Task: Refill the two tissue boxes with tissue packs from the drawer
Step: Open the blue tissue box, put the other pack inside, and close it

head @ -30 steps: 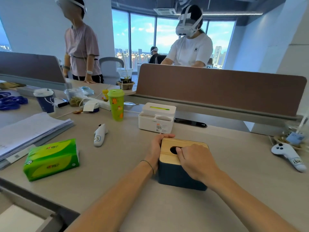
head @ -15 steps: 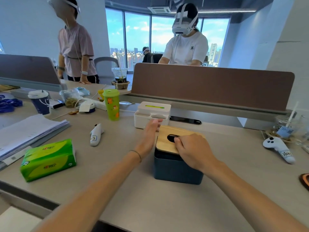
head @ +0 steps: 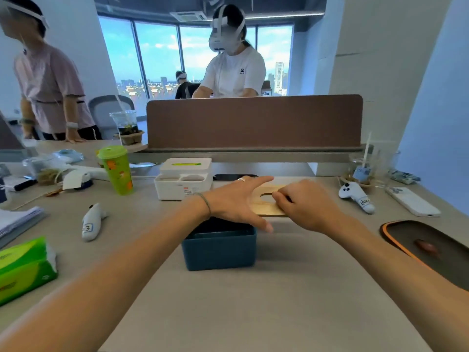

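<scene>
Flat wooden lid with oval slot [head: 264, 205] pinched by right hand [head: 304, 207], frame centre; left hand [head: 238, 201] spread wide above open dark-blue square tissue box [head: 219, 247].

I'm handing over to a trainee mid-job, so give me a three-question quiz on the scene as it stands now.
1. True or false: the wooden lid sits closed on the blue box.
2. Which hand grips the lid: A) left hand B) right hand?
3. Fill in: the green tissue pack lies to the box's ____.

Key: 1 false, lifted off to the right. 2 B. 3 left.
</scene>
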